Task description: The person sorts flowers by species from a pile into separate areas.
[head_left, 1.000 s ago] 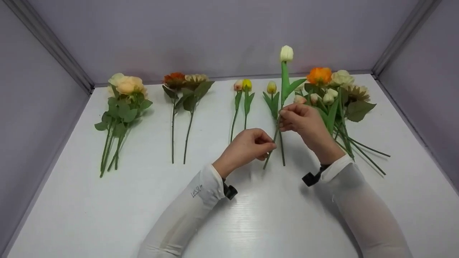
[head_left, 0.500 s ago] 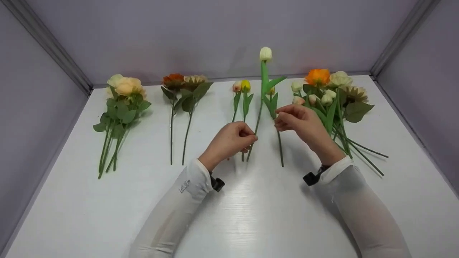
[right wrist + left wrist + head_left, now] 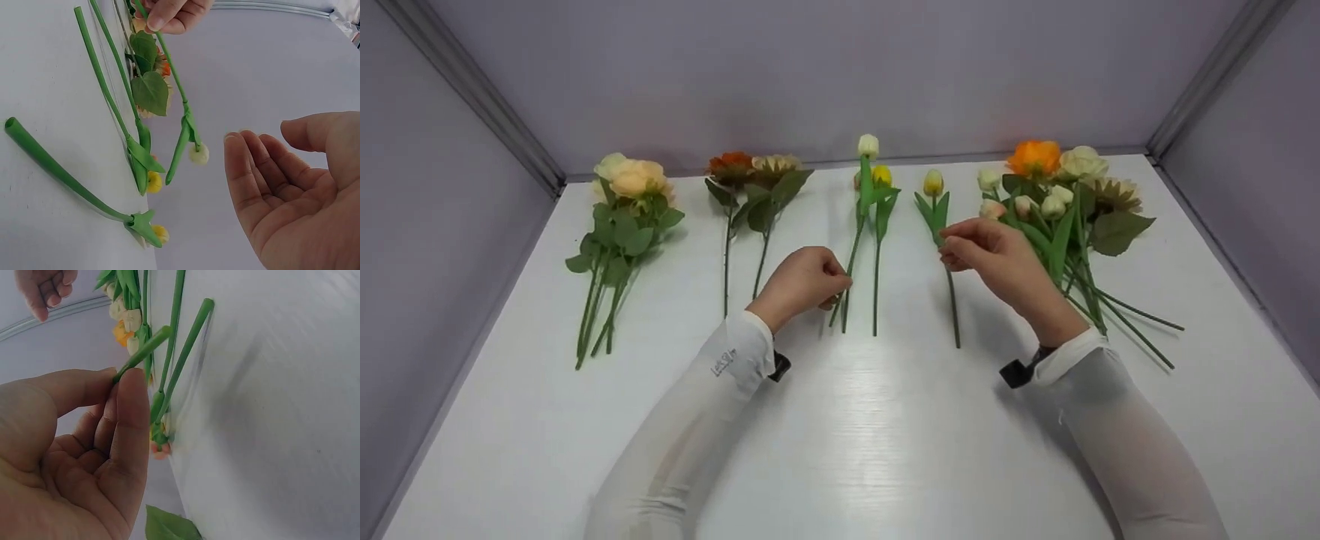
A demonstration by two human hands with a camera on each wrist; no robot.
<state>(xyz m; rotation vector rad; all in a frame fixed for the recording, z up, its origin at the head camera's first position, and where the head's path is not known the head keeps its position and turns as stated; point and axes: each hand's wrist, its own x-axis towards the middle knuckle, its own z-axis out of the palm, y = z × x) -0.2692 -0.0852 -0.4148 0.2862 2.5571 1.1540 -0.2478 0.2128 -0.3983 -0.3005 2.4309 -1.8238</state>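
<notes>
My left hand (image 3: 802, 279) pinches the lower stem of a white tulip (image 3: 868, 145) between thumb and fingers. The tulip is raised over a yellow tulip (image 3: 882, 176) and a pinkish tulip that it mostly hides in the head view. In the left wrist view the cut end of the held stem (image 3: 147, 350) sticks out past the fingertips. My right hand (image 3: 997, 259) hovers with relaxed, slightly bent fingers and holds nothing, as the right wrist view confirms. Near its fingertips a pale yellow tulip (image 3: 934, 183) lies on the white table (image 3: 870, 435).
Cream and peach roses (image 3: 637, 180) lie at the left. Beside them are a rust-red flower (image 3: 731, 165) and a beige flower (image 3: 777, 163). At the right is a mixed pile with an orange flower (image 3: 1033, 158) and several tulips. Grey walls (image 3: 840, 75) enclose the table.
The right hand has let go of the white tulip and stayed nearly in place. The left hand has carried the tulip leftward, from above the pale yellow tulip to above the pinkish and yellow ones.
</notes>
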